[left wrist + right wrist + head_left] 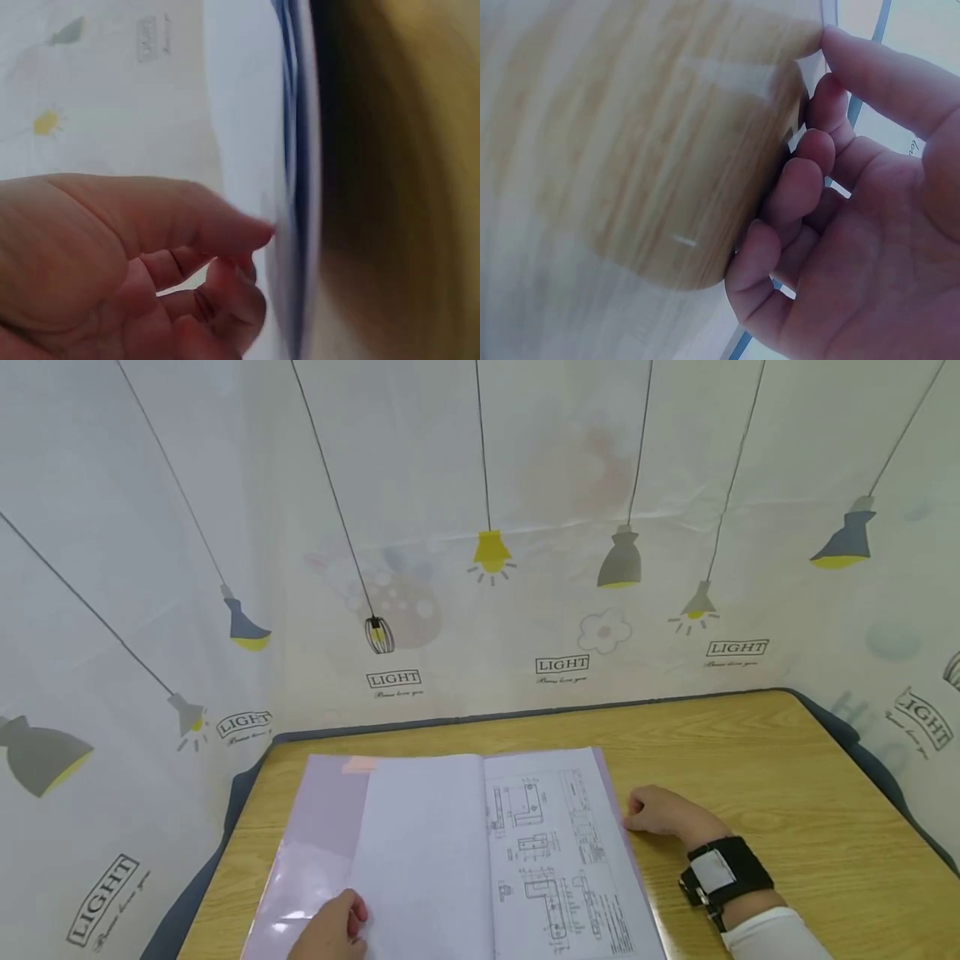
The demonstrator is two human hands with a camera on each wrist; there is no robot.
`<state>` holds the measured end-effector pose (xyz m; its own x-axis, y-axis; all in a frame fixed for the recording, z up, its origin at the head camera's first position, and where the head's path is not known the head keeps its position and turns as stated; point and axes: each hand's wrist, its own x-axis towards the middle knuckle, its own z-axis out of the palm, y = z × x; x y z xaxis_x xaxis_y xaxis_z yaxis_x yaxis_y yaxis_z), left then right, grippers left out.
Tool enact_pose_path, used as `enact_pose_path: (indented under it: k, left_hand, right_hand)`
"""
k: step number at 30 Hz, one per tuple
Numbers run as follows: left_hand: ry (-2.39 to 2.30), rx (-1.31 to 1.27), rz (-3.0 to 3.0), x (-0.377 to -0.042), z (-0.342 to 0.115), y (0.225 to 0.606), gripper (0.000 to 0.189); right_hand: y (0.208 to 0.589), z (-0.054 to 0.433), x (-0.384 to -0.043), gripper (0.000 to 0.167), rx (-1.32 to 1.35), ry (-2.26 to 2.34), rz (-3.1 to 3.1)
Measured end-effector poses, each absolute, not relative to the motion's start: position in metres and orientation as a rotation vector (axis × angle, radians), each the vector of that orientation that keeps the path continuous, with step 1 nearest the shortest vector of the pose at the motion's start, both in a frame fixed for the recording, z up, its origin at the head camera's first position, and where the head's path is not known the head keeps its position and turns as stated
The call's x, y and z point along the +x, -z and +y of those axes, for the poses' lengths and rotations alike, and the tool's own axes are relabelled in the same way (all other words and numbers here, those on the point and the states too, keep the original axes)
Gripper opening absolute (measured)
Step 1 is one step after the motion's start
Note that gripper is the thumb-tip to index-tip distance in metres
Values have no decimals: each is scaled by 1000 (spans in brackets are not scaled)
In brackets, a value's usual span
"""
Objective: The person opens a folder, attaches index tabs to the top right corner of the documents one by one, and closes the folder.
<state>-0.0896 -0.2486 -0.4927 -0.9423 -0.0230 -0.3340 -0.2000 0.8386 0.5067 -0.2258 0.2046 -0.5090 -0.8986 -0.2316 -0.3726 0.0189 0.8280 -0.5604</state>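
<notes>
A lilac folder (322, 827) lies spread on the wooden table. Inside it, a blank white page (427, 843) is on the left and a sheet of technical drawings (555, 860) on the right. My left hand (333, 931) is over the folder's left side; in the left wrist view its thumb tip comes right to the white paper (247, 105), with the fingers loosely bent below. Beside the folder's right edge, my right hand (663, 814) has its bent fingertips (810, 180) down at the tabletop and its thumb against the folder edge.
Behind the wooden table (720, 752) and along both sides hangs a pale cloth (450, 443) printed with lamps and lettering. Dark blue trim (457, 720) borders the table. A pinkish tab (360, 765) shows at the folder's upper left. A black strap (727, 872) wraps the right wrist.
</notes>
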Motion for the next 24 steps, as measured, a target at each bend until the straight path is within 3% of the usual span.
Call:
enact_pose_path:
  k: [6,16,24]
  left_hand:
    - [-776,87,3029,-92,-198,465,19]
    - [-493,599,2977,-122,-125,475,46]
    - [-463,441,2955,-148,-119,497,30]
  right_hand:
    - [513,206,-226,19,-170,818,2599]
    - [515,208,-226,21,-147,817,2607]
    - [514,207,-226,21,-157,829,2607]
